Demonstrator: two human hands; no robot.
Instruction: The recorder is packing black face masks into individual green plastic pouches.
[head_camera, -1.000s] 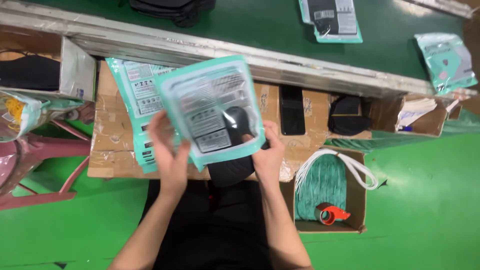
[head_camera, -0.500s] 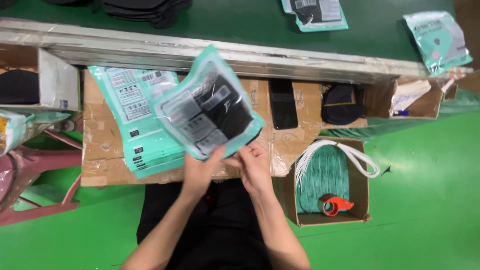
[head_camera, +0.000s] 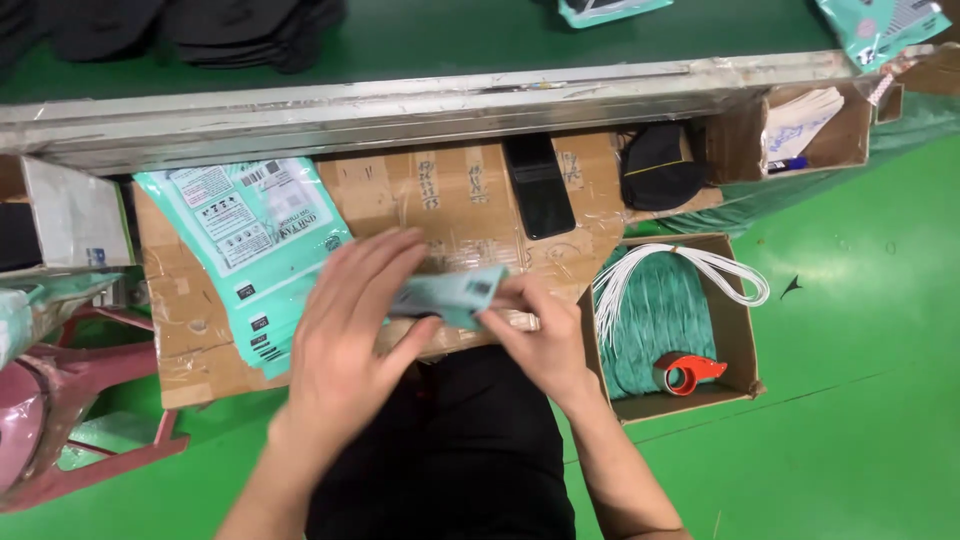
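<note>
Fingers (head_camera: 385, 265) of the left hand (head_camera: 350, 335) lie long and slightly spread over a glossy teal plastic pouch (head_camera: 450, 293), pressing it flat, while the right hand (head_camera: 535, 335) pinches the pouch's near edge between thumb and fingertips at frame centre. The pouch rests just above a worn, tape-patched cardboard sheet (head_camera: 470, 195) covering the desk. Both forearms rise from the lower edge, the left palm facing down, the right wrist bent inward. At left centre, a stack of matching teal printed pouches (head_camera: 245, 240) fans out on the cardboard. A slim black phone (head_camera: 538, 185) lies upper centre, a black fabric piece (head_camera: 658, 165) beside it. At right, an open cardboard box (head_camera: 735, 330) holds green netting, white cord and a red tape dispenser (head_camera: 688, 372). A scuffed metal rail (head_camera: 400, 100) crosses the top.
</note>
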